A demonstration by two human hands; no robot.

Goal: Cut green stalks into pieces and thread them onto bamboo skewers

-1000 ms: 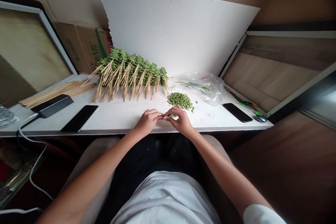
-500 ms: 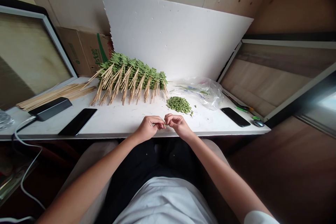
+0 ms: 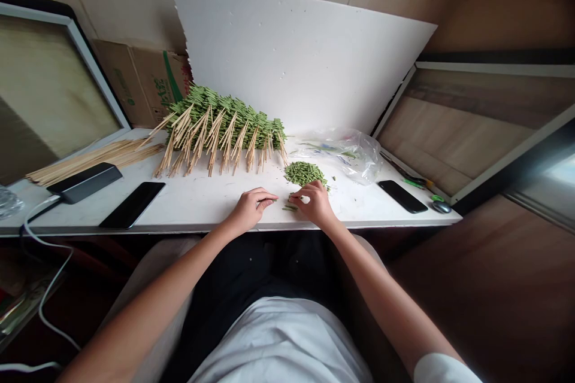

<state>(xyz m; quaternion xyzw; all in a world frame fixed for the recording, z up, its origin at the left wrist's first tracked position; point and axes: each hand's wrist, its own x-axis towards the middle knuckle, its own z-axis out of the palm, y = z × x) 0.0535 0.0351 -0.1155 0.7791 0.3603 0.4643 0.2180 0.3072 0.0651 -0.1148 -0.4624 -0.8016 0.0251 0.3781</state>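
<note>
My left hand (image 3: pixel 250 206) is above the white table near its front edge, thumb and fingers pinched on something too small to make out. To its right, my right hand (image 3: pixel 315 202) is closed in a pinch, with a bit of green at its fingertips that looks like a cut green bean piece. A few loose green bean pieces (image 3: pixel 290 207) lie on the table just below those fingertips. Behind the right hand sits a small pile of cut green bean pieces (image 3: pixel 303 172). A gap separates the two hands.
Stacked skewers of green bean pieces (image 3: pixel 224 114) stand at the back left, sticks pointing forward. Bare wooden sticks (image 3: pixel 96 158), a black power bank (image 3: pixel 87 182) and a phone (image 3: pixel 133 204) lie left. Right are a plastic bag (image 3: pixel 359 158), another phone (image 3: pixel 402 196) and a mouse (image 3: pixel 441 206).
My hands, which met at the fingertips, have moved apart. The right hand has shifted right and toward the pile; loose green pieces now show on the table below its fingertips.
</note>
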